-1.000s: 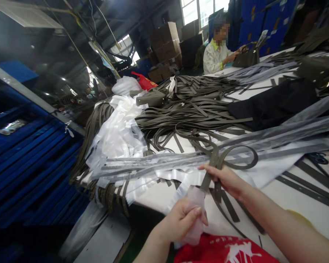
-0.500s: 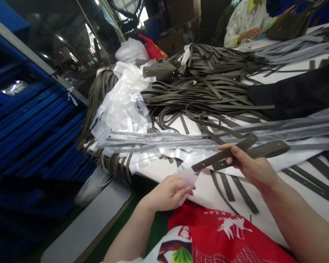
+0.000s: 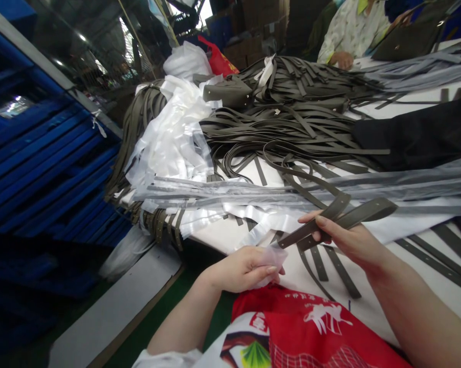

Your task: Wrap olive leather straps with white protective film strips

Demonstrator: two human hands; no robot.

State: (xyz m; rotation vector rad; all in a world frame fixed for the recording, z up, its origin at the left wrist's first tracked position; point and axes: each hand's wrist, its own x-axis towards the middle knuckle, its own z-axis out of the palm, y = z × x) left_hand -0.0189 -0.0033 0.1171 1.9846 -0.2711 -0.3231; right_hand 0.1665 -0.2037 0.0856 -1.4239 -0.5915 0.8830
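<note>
My right hand (image 3: 341, 237) pinches a dark olive strap (image 3: 310, 227) with small holes near its ends; the strap loops back on itself to the right. Between the thumb and fingers of my left hand (image 3: 249, 268) is the mouth of a thin clear plastic sleeve (image 3: 274, 255). One strap end sits at the opening of that sleeve; how far inside it reaches I cannot tell. Behind my hands, several straps in plastic sleeves (image 3: 222, 193) lie lengthwise on the white table (image 3: 218, 235). More loose straps (image 3: 341, 271) lie under and beside my right hand.
A large heap of olive straps (image 3: 276, 125) covers the far side of the table. Crumpled empty plastic sleeves (image 3: 172, 138) are piled at the left. Black cloth (image 3: 418, 135) lies at the right. A co-worker (image 3: 353, 33) sits across. Blue stacked racks (image 3: 49, 174) stand at the left.
My left hand has shifted slightly right with the plastic sleeve, and my right hand a little left and down, bringing the strap end to the sleeve's opening. The co-worker's hand has lowered.
</note>
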